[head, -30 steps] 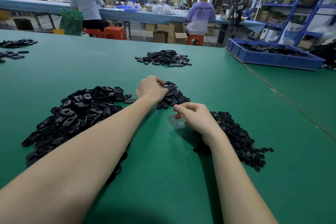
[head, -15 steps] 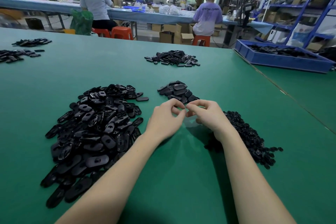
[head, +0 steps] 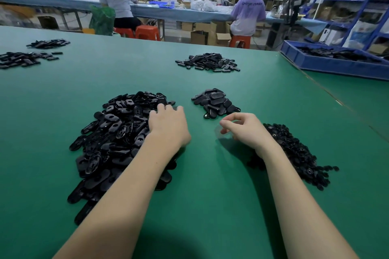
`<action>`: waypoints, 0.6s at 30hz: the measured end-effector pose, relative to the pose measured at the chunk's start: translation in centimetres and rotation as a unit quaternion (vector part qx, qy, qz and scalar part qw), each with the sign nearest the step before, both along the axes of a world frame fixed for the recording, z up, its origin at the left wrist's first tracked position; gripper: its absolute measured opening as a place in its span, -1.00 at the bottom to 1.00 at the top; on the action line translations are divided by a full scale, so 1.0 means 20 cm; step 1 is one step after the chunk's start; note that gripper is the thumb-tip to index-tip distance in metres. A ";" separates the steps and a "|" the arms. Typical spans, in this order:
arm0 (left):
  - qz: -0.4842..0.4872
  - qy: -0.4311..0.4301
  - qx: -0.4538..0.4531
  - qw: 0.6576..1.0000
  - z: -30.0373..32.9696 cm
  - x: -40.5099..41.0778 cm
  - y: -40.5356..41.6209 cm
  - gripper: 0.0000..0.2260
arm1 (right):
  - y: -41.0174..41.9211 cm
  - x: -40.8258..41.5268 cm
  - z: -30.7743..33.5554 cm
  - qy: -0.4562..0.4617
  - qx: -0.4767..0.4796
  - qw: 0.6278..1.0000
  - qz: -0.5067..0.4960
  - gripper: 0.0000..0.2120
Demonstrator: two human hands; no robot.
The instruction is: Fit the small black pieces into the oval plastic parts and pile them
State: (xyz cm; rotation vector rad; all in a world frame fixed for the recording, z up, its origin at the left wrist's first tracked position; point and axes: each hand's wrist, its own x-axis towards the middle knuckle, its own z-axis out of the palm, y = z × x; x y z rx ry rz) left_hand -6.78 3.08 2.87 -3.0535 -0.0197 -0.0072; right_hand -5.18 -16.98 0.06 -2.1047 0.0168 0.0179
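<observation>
A large heap of black oval plastic parts (head: 117, 132) lies on the green table at the left. My left hand (head: 168, 126) rests palm down on its right side, fingers spread over the parts. A heap of small black pieces (head: 294, 151) lies at the right, partly behind my right wrist. My right hand (head: 246, 129) hovers just left of it, fingers curled and thumb near the forefinger; anything between them is hidden. A small pile of fitted oval parts (head: 215, 102) sits just beyond both hands.
Another pile of oval parts (head: 208, 62) lies farther back, and two more (head: 25, 59) at the far left. A blue bin (head: 334, 63) with black parts stands at the back right. Two people sit at a long bench beyond the table edge.
My hands were together in the middle half a second ago. The left hand has moved left onto the large heap, and the right hand has stayed near the small pieces.
</observation>
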 end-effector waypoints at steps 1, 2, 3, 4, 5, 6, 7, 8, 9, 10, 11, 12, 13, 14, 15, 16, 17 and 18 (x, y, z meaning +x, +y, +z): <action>0.001 0.011 0.002 1.000 0.00 0.00 0.01 -0.52 | 0.00 0.00 0.00 0.000 -0.007 1.000 0.003 -0.89; 0.001 0.022 0.000 1.000 0.00 0.00 0.03 -0.50 | 0.01 0.00 0.00 0.000 -0.015 1.000 0.007 -0.89; 0.002 0.031 -0.003 1.000 0.01 0.00 0.04 -0.50 | 0.01 0.00 -0.01 -0.001 -0.020 1.000 0.010 -0.89; 0.004 0.038 -0.006 0.999 0.01 0.00 0.04 -0.50 | 0.01 0.00 0.00 -0.001 -0.024 1.000 0.012 -0.89; 0.007 0.042 -0.011 0.999 0.02 0.00 0.05 -0.53 | 0.01 0.00 0.00 -0.002 -0.027 1.000 0.016 -0.89; 0.009 0.041 -0.019 0.999 0.02 -0.01 0.05 -0.57 | 0.01 0.00 0.00 -0.001 -0.030 0.999 0.020 -0.89; 0.011 0.038 -0.030 0.999 0.03 -0.01 0.05 -0.61 | 0.02 0.00 -0.01 0.000 -0.032 0.999 0.024 -0.89; 0.013 0.031 -0.043 0.999 0.03 -0.01 0.05 -0.65 | 0.02 0.00 -0.01 0.001 -0.035 0.999 0.027 -0.90; 0.014 0.022 -0.056 0.998 0.03 -0.01 0.05 -0.68 | 0.02 0.00 -0.01 0.001 -0.038 0.999 0.028 -0.90; 0.015 0.011 -0.069 0.997 0.03 -0.01 0.05 -0.70 | 0.02 0.00 -0.01 0.001 -0.041 0.999 0.030 -0.90; 0.017 -0.003 -0.084 0.996 0.03 -0.01 0.05 -0.73 | 0.02 0.00 0.00 0.001 -0.044 0.999 0.032 -0.90; 0.019 -0.018 -0.101 0.994 0.04 -0.01 0.05 -0.74 | 0.02 0.00 0.00 0.000 -0.047 0.998 0.033 -0.90; 0.021 -0.036 -0.117 0.992 0.04 -0.01 0.05 -0.75 | 0.02 0.00 0.00 0.000 -0.049 0.998 0.034 -0.90; 0.019 -0.054 -0.132 0.990 0.04 0.00 0.05 -0.75 | 0.01 -0.01 0.01 0.001 -0.051 0.998 0.035 -0.90; 0.012 -0.073 -0.151 0.986 0.03 0.01 0.06 -0.75 | 0.01 -0.01 0.01 0.003 -0.054 0.998 0.038 -0.90; -0.001 -0.091 -0.180 0.979 0.03 0.01 0.06 -0.76 | 0.02 -0.02 0.02 0.005 -0.056 0.998 0.040 -0.90; -0.016 -0.103 -0.227 0.968 0.02 0.02 0.06 -0.77 | 0.01 -0.03 0.03 0.006 -0.059 0.997 0.042 -0.90; -0.034 -0.105 -0.293 0.950 0.02 0.03 0.05 -0.78 | 0.01 -0.03 0.04 0.008 -0.064 0.997 0.043 -0.90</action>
